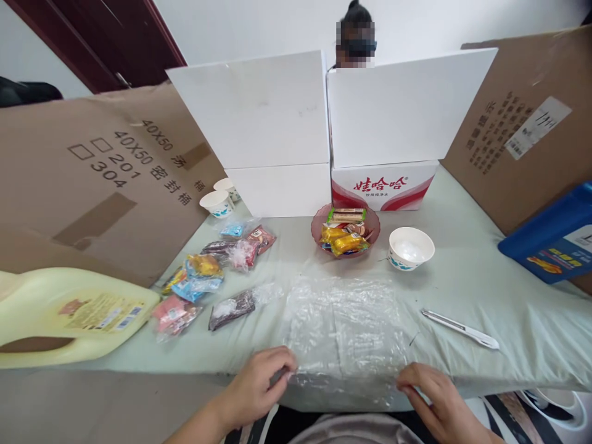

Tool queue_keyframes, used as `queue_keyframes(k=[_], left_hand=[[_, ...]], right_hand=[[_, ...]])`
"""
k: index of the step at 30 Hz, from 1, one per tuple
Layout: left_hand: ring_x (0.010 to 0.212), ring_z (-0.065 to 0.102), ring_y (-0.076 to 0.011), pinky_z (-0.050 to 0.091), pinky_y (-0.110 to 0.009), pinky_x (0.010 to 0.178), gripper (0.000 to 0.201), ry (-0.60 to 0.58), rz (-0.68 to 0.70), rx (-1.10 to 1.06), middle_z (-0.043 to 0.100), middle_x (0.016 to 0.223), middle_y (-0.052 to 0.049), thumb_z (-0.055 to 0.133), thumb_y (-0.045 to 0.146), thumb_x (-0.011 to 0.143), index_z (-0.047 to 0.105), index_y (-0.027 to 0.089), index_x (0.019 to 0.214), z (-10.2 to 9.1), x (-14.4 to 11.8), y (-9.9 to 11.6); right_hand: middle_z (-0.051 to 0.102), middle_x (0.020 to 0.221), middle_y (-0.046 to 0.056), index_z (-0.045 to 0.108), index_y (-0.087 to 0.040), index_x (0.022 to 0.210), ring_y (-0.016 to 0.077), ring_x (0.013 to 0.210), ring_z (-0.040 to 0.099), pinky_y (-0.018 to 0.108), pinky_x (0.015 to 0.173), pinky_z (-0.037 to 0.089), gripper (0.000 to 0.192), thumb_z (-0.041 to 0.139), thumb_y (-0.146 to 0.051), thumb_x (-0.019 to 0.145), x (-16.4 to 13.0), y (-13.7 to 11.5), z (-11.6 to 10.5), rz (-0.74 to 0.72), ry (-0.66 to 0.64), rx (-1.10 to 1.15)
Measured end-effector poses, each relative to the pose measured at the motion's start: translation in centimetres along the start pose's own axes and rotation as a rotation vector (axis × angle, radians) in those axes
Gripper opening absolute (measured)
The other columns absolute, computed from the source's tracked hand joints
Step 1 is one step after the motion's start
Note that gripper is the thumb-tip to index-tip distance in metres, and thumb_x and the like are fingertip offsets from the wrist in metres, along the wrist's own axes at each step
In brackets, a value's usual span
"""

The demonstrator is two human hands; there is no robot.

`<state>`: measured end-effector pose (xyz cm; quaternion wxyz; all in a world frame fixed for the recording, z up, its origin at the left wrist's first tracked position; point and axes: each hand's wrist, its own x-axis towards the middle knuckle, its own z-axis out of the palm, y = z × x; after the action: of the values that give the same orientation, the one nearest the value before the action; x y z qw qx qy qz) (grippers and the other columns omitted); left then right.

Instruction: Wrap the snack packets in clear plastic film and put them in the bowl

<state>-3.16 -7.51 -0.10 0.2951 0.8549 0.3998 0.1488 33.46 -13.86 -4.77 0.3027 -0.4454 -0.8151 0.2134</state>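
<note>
A stack of clear plastic bags [345, 330] lies flat at the table's near edge. My left hand [257, 387] pinches its near left corner. My right hand [435, 398] rests with fingertips on its near right corner. Beyond the bags stand a red bowl of wrapped snacks [346, 233] and a white paper bowl [411, 248]. Several filled snack bags [208, 277] lie to the left.
A white utility knife [460, 330] lies right of the bags. A pale yellow jug [69, 314] lies on its side at left. White boxes [277, 132] and cardboard sheets [92, 179] wall the table, with two paper cups [217, 202] at the back left. A person sits behind the boxes.
</note>
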Motion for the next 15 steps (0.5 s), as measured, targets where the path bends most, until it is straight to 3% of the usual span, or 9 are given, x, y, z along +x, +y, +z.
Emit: queue_keyframes(k=[3, 6, 8, 11, 12, 15], left_hand=[[0.068, 0.059, -0.0138, 0.048, -0.023, 0.064, 0.014, 0.040, -0.193, -0.092, 0.063, 0.075, 0.000, 0.044, 0.019, 0.087, 0.058, 0.020, 0.084, -0.7, 1.9, 0.1], [0.072, 0.060, -0.0143, 0.047, -0.024, 0.068, 0.015, 0.148, -0.271, -0.151, 0.065, 0.080, -0.001, 0.045, 0.023, 0.087, 0.059, 0.019, 0.090, -0.6, 4.1, -0.4], [0.070, 0.058, -0.0140, 0.046, -0.024, 0.067, 0.015, 0.183, -0.282, -0.165, 0.064, 0.078, 0.000, 0.046, 0.025, 0.087, 0.059, 0.019, 0.087, -0.3, 5.1, -0.9], [0.065, 0.055, -0.0131, 0.043, -0.023, 0.063, 0.018, 0.199, -0.311, -0.184, 0.061, 0.072, 0.001, 0.045, 0.028, 0.088, 0.060, 0.019, 0.083, 0.1, 5.4, -1.4], [0.063, 0.054, -0.0130, 0.043, -0.023, 0.062, 0.019, 0.205, -0.333, -0.193, 0.060, 0.070, 0.001, 0.045, 0.029, 0.088, 0.060, 0.019, 0.083, 0.3, 5.3, -1.5], [0.062, 0.054, -0.0132, 0.042, -0.022, 0.059, 0.021, 0.226, -0.397, -0.199, 0.058, 0.066, 0.002, 0.046, 0.033, 0.088, 0.061, 0.019, 0.084, 0.6, 5.0, -1.8]], right_hand=[[0.067, 0.078, 0.002, 0.059, -0.023, 0.093, 0.0137, 0.068, 0.065, 0.022, 0.060, 0.053, 0.016, 0.044, -0.027, 0.097, 1.4, -0.1, -1.0, 0.184, 0.125, 0.066], [0.068, 0.080, 0.004, 0.061, -0.023, 0.094, 0.0157, 0.070, 0.066, 0.024, 0.060, 0.054, 0.022, 0.043, -0.036, 0.097, 2.7, 0.1, -1.2, 0.228, 0.222, 0.046], [0.070, 0.091, 0.008, 0.061, -0.022, 0.106, 0.0189, 0.081, 0.068, 0.027, 0.068, 0.056, 0.032, 0.044, -0.047, 0.096, 3.0, 0.2, -1.0, 0.114, 0.147, 0.028], [0.064, 0.121, 0.014, 0.049, -0.018, 0.135, 0.0273, 0.112, 0.061, 0.038, 0.091, 0.052, 0.069, 0.054, -0.065, 0.084, 2.2, 0.5, -0.1, -0.131, -0.040, -0.126], [0.060, 0.130, 0.014, 0.044, -0.018, 0.141, 0.0288, 0.121, 0.055, 0.041, 0.098, 0.048, 0.074, 0.058, -0.063, 0.083, 1.8, 0.7, 0.3, -0.183, -0.078, -0.210], [0.051, 0.142, 0.008, 0.039, -0.026, 0.145, 0.0260, 0.134, 0.043, 0.044, 0.105, 0.041, 0.057, 0.055, -0.027, 0.090, 0.7, 1.3, 1.6, -0.217, -0.069, -0.410]])
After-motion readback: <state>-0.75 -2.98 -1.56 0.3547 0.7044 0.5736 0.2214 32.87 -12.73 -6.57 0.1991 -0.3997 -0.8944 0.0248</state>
